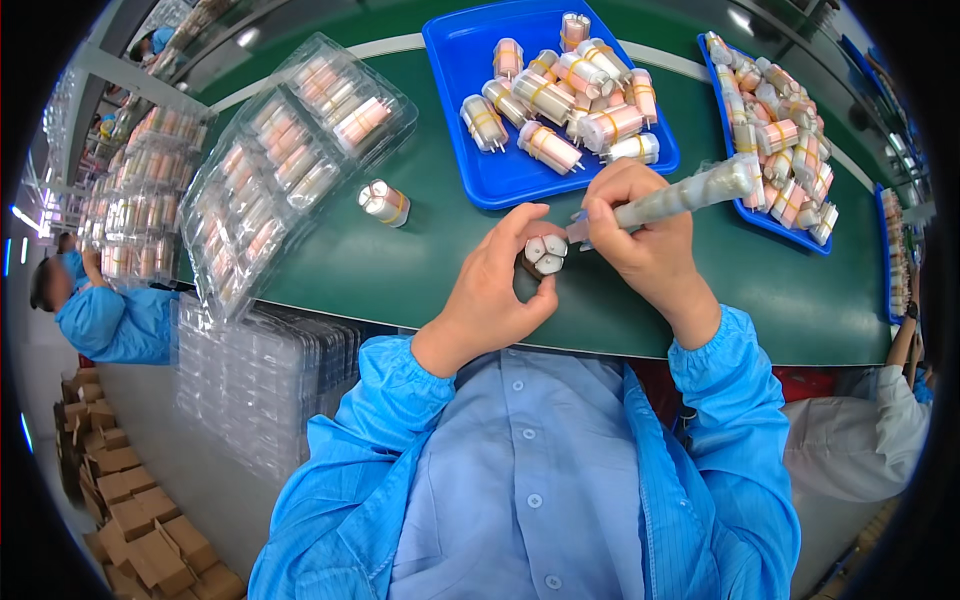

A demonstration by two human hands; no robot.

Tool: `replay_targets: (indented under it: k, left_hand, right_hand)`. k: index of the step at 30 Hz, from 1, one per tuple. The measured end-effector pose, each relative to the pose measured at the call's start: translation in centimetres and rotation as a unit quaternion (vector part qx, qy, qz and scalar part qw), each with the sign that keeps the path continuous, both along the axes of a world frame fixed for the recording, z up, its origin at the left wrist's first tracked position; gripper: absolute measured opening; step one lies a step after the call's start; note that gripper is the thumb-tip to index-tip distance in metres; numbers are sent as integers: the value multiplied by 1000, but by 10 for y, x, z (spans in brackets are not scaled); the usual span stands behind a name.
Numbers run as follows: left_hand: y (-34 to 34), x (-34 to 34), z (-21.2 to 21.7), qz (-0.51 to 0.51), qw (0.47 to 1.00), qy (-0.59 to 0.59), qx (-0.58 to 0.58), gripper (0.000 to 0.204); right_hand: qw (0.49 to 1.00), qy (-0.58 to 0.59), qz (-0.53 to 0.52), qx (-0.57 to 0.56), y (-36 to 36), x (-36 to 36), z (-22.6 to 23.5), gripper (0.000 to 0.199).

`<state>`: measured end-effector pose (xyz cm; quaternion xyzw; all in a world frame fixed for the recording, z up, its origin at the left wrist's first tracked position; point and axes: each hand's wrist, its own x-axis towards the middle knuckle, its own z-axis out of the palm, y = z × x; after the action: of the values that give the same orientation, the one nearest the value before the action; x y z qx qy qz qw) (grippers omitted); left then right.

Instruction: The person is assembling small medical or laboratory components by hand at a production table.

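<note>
My left hand pinches a small bundle of cylinders between thumb and fingers, its white round ends facing up. In my right hand a thick, whitish wrapped tube is gripped like a pen. Its narrow translucent tip points at the bundle's edge; whether they touch I cannot tell. To the left, a single similar bundle lies on the green table. Beyond my hands, a blue tray holds several pink and grey bundles with yellow bands and thin pins.
A clear plastic compartment tray filled with bundles lies at the left. Another blue tray, heaped with bundles, stands at the right. Stacked clear trays and cardboard boxes are below left. People in work clothes are at both sides.
</note>
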<state>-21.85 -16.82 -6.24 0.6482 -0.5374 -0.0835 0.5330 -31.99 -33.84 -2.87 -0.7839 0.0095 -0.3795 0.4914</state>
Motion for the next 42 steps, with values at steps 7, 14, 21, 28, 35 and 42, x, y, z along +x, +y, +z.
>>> replay_targets:
  k: [7, 14, 21, 28, 35, 42]
  left_hand:
    - [3, 2, 0, -27, 999, 18, 37, 79]
    - [-2, 2, 4, 28, 998, -51, 35, 84]
    - [2, 4, 1, 12, 1000, 5, 28, 79]
    - [4, 2, 5, -39, 997, 50, 34, 79]
    - [3, 6, 0, -53, 996, 54, 40, 82]
    - [13, 7, 5, 55, 995, -52, 69, 69]
  right_hand:
    - [997, 43, 23, -66, 4, 1, -8, 15]
    - [994, 56, 14, -96, 9, 2, -6, 16]
    - [998, 41, 1, 50, -1, 0, 6, 8]
    - [999, 18, 39, -11, 5, 4, -3, 12]
    - [995, 80, 37, -46, 7, 2, -5, 13]
    - [996, 70, 24, -40, 8, 5, -13, 11]
